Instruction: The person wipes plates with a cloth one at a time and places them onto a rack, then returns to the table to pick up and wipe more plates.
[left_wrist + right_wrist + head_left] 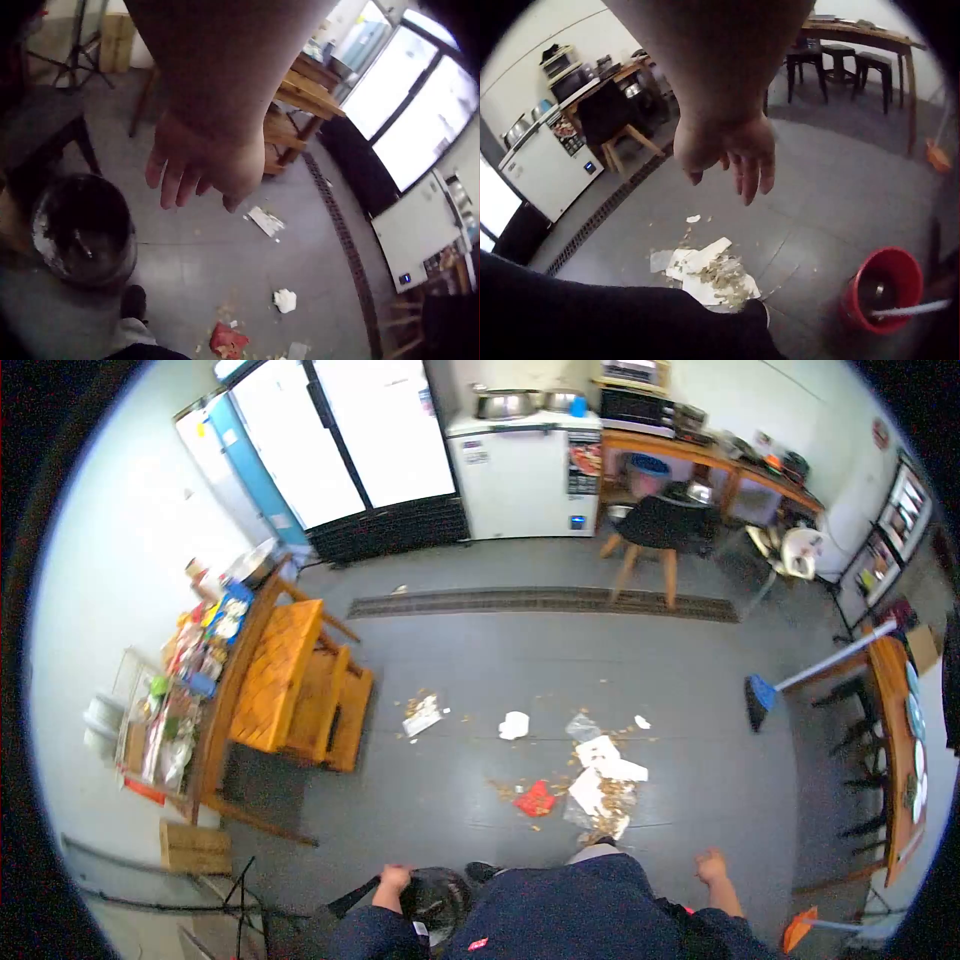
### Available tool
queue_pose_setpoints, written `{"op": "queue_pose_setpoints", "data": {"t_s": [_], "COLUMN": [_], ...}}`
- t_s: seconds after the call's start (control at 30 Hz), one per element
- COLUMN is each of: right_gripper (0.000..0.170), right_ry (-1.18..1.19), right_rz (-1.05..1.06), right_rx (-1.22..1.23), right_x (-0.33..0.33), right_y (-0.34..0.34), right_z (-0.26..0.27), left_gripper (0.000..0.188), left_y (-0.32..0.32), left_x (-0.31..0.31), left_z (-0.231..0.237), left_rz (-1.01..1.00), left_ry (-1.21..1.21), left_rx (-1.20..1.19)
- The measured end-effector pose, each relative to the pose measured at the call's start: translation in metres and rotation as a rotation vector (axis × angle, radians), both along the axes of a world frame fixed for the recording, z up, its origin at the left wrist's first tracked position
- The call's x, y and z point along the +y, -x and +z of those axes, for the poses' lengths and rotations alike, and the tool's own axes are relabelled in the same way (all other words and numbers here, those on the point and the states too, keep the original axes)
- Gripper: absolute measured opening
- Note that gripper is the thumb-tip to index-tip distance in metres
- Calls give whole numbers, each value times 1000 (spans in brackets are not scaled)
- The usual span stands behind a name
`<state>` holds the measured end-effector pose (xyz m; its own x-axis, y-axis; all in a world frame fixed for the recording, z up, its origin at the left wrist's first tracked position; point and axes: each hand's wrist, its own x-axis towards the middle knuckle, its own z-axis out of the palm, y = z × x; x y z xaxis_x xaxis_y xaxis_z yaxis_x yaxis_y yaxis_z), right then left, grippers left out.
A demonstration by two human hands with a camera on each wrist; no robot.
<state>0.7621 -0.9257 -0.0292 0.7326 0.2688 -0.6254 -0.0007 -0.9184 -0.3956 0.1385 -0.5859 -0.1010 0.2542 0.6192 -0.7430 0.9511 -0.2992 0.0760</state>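
Observation:
My left hand (396,880) hangs in the air with loose fingers, nothing in it, close to a dark round bin (84,232) on the floor. On the other side, my right hand (731,154) also hangs loosely above the floor, its fingers pointing down. In front of my feet lies litter: white paper sheets (592,792) strewn with small brown scraps, a clear plastic piece (582,728) and a red crumpled wrapper (536,798). Farther off are a white crumpled paper (514,726) and a white flat piece (424,716) with crumbs round it.
A blue broom (762,698) leans against the wooden table (898,680) at right. An orange-headed tool (798,928) and a red bucket (885,289) stand near my right side. Wooden stools (280,675) and a loaded table are at left; a floor drain (540,601) crosses ahead.

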Motion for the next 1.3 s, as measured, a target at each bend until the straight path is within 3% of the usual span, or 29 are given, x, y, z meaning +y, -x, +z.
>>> {"op": "queue_pose_setpoints", "data": {"t_s": [0.07,0.13,0.17,0.23,0.27,0.33,0.43,0.53,0.63,0.7,0.77,0.8,0.83,0.9,0.97,1.03,1.1,1.17,1.2,1.3], "right_gripper": [54,52,51,50,49,49,49,48,48,47,47,46,45,44,43,43,42,42,42,41], "right_ry": [-4,7,18,-32,-60,-145,-251,-350,-407,-447,-515,-412,-305,-434,-234,-188,-223,-349,-254,-553], "right_rz": [-107,-78,-69,-292,-394,-445,-495,-619,-756,-883,-1052,-983,-911,-937,-1158,-1104,-1140,-1280,-1240,-1397], "right_rx": [0,-141,-204,-129,-104,-104,-145,-147,-171,-184,-188,-297,-399,-432,-243,-182,-181,-239,-211,-394], "right_x": [-61,-139,-175,-184,-179,-189,-189,-181,-187,-205,-238,-275,-318,-380,-374,-396,-418,-407,-411,-434], "right_y": [-17,-47,-47,-43,-48,-58,-73,-97,-121,-149,-163,-168,-169,-171,-190,-209,-236,-273,-290,-332], "right_z": [-27,-105,-130,-90,-64,-67,-56,-26,8,14,3,-39,-85,-139,-86,-84,-78,-36,-20,-7], "left_gripper": [42,43,43,44,44,45,50,50,50,53,55,53,52,53,57,55,58,58,59,60], "left_y": [-65,-148,-177,-243,-276,-343,-399,-475,-536,-587,-674,-707,-752,-833,-933,-992,-1068,-1122,-1147,-1208], "left_x": [24,46,60,79,79,76,98,100,117,133,99,94,83,44,-24,-14,-91,-113,-125,-187], "left_z": [-12,11,9,-4,1,26,-4,1,-50,-92,-53,-73,-75,-70,20,-125,1,-27,-34,43], "left_rz": [322,333,209,-24,57,220,-471,-383,-573,-902,-1111,-968,-911,-949,-638,-935,-633,-879,-1008,-766], "left_ry": [-83,-140,-131,-107,-66,6,-29,133,-22,15,-25,-41,24,-119,176,128,120,133,138,159], "left_rx": [-234,-335,-330,-333,-333,-326,-310,3,47,28,70,-50,0,-85,-58,-323,-271,-312,-330,-266]}}
